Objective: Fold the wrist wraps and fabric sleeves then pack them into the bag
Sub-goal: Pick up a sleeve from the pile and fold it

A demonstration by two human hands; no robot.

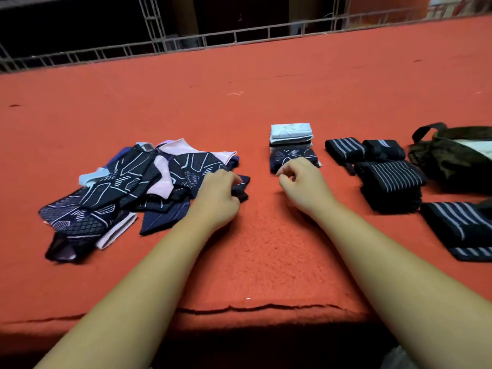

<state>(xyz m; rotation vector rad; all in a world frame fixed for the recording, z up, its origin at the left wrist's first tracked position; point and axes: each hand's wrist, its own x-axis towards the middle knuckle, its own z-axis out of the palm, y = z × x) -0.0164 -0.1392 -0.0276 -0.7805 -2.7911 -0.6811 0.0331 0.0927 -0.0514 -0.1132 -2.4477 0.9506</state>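
Squarely down onto a red felt table (266, 89) from the head camera. Gripped the end of a dark sleeve (241, 189) with the left hand (217, 194), fingers curled over the cloth, just left of the folded stack (291, 147). Showed that sleeve lying at the stack-side edge of a loose pile of sleeves (127, 187), dark patterned, pink and pale blue, spread further left of the stack. Rested the right hand (300, 179) at the near edge of the folded stack, fingers loosely bent, thumb and forefinger close together; could not tell whether pinching cloth or merely touching it. Showed the stack itself in two parts: pale blue folded sleeves behind, a dark patterned one in front, touching. Showed rolled and folded wrist wraps (386, 177), black with white stripes, just right of the stack, with more of them nearer and further right. Showed a camouflage bag (452, 161), pale lining visible at its mouth, beyond the wraps, well right of the stack. Caught a metal grid rail (186, 41) along the table's far edge, well behind the stack.
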